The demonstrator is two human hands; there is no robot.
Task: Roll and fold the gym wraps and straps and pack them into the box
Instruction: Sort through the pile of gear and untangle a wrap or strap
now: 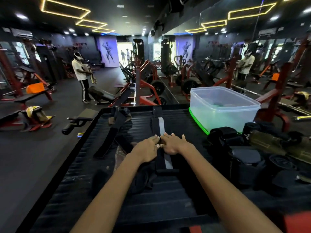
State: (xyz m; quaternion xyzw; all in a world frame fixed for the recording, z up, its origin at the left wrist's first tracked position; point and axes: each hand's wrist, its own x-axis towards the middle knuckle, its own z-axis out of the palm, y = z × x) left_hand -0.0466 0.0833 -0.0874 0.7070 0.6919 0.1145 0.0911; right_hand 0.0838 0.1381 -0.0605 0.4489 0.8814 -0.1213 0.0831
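Both my hands sit side by side on the black wrist wrap with the grey stripe (159, 126), laid out lengthwise mid-bench (104, 207): left hand (148, 148) and right hand (173, 143) press it with fingers mostly extended, thumbs meeting at its centre, neither closed around anything. Step in hand, as I judge it: folding or starting the roll of this wrap. Next I must keep the edges aligned, then carry it to the clear plastic box (223, 108) far right, beyond the dark pile of wraps (235, 148).
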